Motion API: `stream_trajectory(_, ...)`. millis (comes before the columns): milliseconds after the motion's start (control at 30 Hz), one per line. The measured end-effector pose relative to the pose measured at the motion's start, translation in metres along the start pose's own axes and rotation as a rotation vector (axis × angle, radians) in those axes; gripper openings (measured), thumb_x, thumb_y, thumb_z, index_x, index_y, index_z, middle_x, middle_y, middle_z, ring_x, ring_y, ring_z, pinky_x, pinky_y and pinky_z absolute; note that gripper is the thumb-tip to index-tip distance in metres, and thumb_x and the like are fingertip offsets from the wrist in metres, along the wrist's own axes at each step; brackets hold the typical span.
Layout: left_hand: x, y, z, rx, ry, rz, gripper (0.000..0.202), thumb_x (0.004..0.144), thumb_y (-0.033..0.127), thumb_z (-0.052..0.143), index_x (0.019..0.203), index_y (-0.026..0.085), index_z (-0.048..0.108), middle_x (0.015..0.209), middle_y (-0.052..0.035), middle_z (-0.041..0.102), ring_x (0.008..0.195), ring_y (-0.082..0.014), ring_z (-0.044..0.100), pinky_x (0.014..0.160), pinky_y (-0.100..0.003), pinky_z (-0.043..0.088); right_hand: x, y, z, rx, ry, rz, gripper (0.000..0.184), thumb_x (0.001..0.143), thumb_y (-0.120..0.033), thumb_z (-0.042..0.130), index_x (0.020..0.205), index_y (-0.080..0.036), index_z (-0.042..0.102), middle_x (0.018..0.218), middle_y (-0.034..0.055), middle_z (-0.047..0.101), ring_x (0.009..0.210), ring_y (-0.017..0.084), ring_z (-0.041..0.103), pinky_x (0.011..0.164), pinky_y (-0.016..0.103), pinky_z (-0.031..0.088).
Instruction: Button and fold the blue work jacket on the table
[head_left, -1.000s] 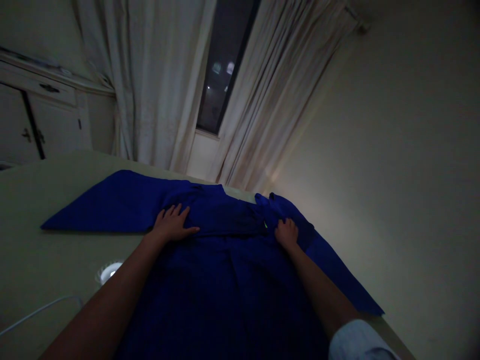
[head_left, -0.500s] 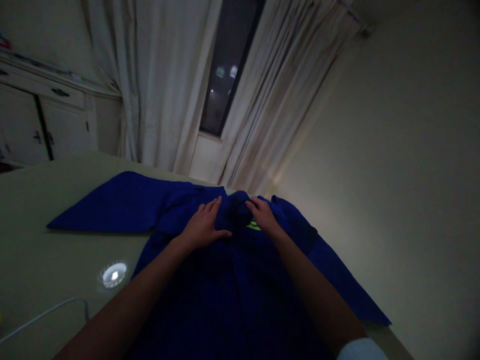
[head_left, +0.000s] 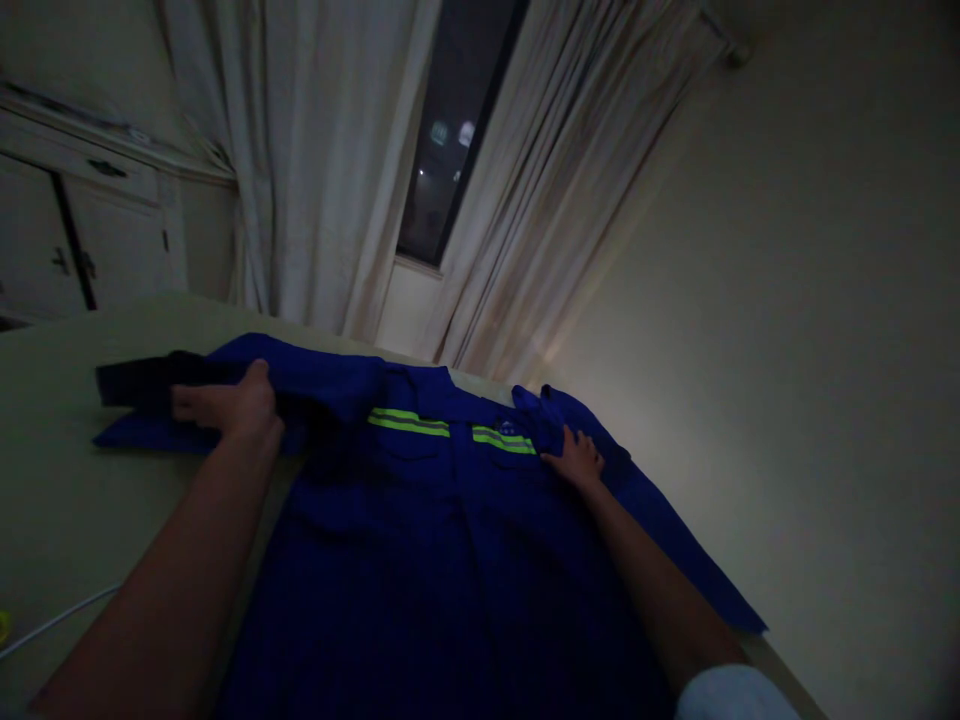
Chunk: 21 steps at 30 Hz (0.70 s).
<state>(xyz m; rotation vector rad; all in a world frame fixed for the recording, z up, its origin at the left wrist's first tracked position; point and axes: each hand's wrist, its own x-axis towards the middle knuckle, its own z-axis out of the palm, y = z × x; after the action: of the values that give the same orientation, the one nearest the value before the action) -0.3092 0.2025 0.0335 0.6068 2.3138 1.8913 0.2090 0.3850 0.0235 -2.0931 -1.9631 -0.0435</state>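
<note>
A blue work jacket (head_left: 450,540) lies spread on the table, front up, with yellow-green reflective stripes (head_left: 409,422) across the chest. My left hand (head_left: 232,400) is closed on a raised dark blue layer of the jacket, over the sleeve on the left. Some of its fingers are hidden by the cloth. My right hand (head_left: 577,457) rests on the chest at the right, beside a bunched fold near the shoulder. Its thumb and fingers are apart, pressing on the fabric. A second sleeve (head_left: 690,545) stretches down along the right edge.
The pale green table (head_left: 45,400) runs out to the left. A white cable (head_left: 60,622) lies at its lower left. A wall (head_left: 787,350) closes in on the right. Behind are long curtains (head_left: 322,160), a dark window (head_left: 450,130) and a white cabinet (head_left: 112,235).
My left hand has moved left from the collar area, with a layer of cloth raised over the left sleeve. My right hand has shifted right and down. The chest stripes now show.
</note>
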Motion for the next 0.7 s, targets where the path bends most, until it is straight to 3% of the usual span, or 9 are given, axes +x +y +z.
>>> stream_trajectory(67,-0.003,-0.001,-0.002,-0.019,0.22,-0.083,0.093,0.096,0.062,0.052,0.161,0.008,0.014,0.169,-0.0297,0.021,0.156,-0.0552,0.019,0.125,-0.074,0.022,0.001,0.023,0.006,0.046,0.003,0.02,0.09,0.078,-0.055,0.081,0.154,-0.017,0.052,0.155,0.0274,0.052,0.145,0.045,0.049,0.113,0.064,0.04)
stream_trajectory(167,-0.005,0.009,0.003,-0.016,0.173,0.078,0.072,0.098,0.049,0.055,0.156,0.012,0.033,0.165,-0.0198,0.038,0.153,-0.0397,0.036,0.127,-0.057,0.032,0.007,0.043,0.005,0.146,-0.022,-0.01,0.073,0.081,-0.057,0.076,0.139,-0.015,0.065,0.13,0.0224,0.071,0.124,0.038,0.068,0.104,0.05,0.052)
stream_trajectory(233,-0.007,0.019,0.01,0.035,-0.074,0.226,0.052,0.099,0.041,0.05,0.144,0.014,0.051,0.148,-0.0135,0.06,0.138,-0.0317,0.056,0.12,-0.048,0.044,0.014,0.05,-0.001,0.158,-0.017,-0.026,0.06,0.087,-0.059,0.069,0.13,-0.016,0.071,0.124,0.0187,0.075,0.12,0.035,0.07,0.101,0.045,0.054)
stream_trajectory(333,-0.022,0.03,0.032,0.186,-0.55,0.422,0.046,0.098,0.037,0.048,0.135,0.013,0.061,0.131,-0.0118,0.073,0.119,-0.0256,0.069,0.107,-0.038,0.054,0.025,0.06,-0.011,0.171,0.013,-0.027,0.057,0.1,-0.057,0.046,0.132,-0.015,0.07,0.127,0.0178,0.075,0.119,0.03,0.071,0.098,0.041,0.056)
stream_trajectory(400,-0.048,0.03,0.052,0.281,-0.777,0.517,0.043,0.095,0.036,0.054,0.129,0.015,0.068,0.127,-0.0114,0.076,0.115,-0.0263,0.072,0.103,-0.037,0.056,0.026,0.069,-0.015,0.156,0.034,-0.011,0.06,0.103,-0.054,0.04,0.136,-0.013,0.067,0.128,0.0194,0.074,0.118,0.03,0.072,0.097,0.042,0.057)
stream_trajectory(467,-0.084,0.024,0.071,0.352,-0.91,0.576,0.038,0.091,0.04,0.062,0.118,0.017,0.076,0.119,-0.0124,0.079,0.11,-0.0296,0.074,0.1,-0.039,0.057,0.021,0.078,-0.014,0.118,0.041,-0.006,0.058,0.099,-0.052,0.05,0.137,-0.012,0.067,0.127,0.0203,0.074,0.117,0.032,0.072,0.097,0.044,0.058)
stream_trajectory(533,-0.125,0.013,0.086,0.443,-0.994,0.625,0.05,0.088,0.051,0.067,0.119,0.013,0.077,0.124,-0.0207,0.076,0.119,-0.0384,0.071,0.105,-0.048,0.054,0.013,0.084,-0.009,0.073,0.031,-0.032,0.058,0.09,-0.046,0.065,0.138,-0.012,0.067,0.127,0.0194,0.074,0.117,0.033,0.072,0.098,0.044,0.057)
stream_trajectory(600,-0.161,0.0,0.093,0.528,-0.987,0.663,0.075,0.089,0.063,0.066,0.138,0.007,0.068,0.148,-0.0303,0.059,0.144,-0.0476,0.05,0.12,-0.062,0.037,0.007,0.087,-0.002,0.03,0.016,-0.084,0.056,0.086,-0.037,0.071,0.137,-0.013,0.068,0.126,0.0175,0.075,0.116,0.031,0.072,0.1,0.041,0.056)
stream_trajectory(700,-0.189,-0.016,0.094,0.612,-0.923,0.727,0.088,0.097,0.069,0.052,0.161,0.01,0.042,0.169,-0.0298,0.029,0.161,-0.0441,0.019,0.127,-0.068,0.007,0.007,0.087,-0.002,-0.03,0.002,-0.172,0.036,0.084,-0.025,0.07,0.119,-0.018,0.077,0.118,0.0117,0.078,0.112,0.026,0.073,0.099,0.034,0.054)
